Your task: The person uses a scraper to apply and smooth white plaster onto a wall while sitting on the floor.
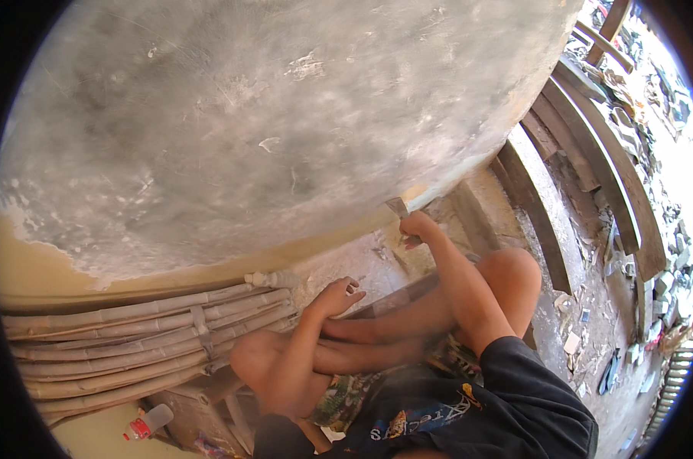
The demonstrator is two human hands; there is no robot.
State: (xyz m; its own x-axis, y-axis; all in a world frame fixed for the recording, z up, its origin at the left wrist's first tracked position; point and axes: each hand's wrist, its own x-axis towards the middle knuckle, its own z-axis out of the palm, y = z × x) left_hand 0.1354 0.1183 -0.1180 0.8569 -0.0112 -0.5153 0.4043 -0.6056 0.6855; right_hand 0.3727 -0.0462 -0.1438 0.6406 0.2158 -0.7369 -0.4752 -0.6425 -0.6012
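Note:
My right hand (418, 226) is closed round the handle of a scraper (397, 206). The scraper's flat blade meets the low part of the wall (285, 115), near a pale yellow strip along its bottom. Grey, patchy plaster with white scuffs covers most of that wall. Above my crossed shins, my left hand (337, 297) hangs with its fingers loosely curled and apart, holding nothing. Below it is a dusty, whitish surface (346, 264).
Bundled bamboo poles (132, 336) lie along the wall at left. A plastic bottle with a red cap and label (149, 422) is at lower left. Wooden beams (541, 214) stand to the right, with rubble (668, 275) beyond. Scraps litter the ground (591, 352).

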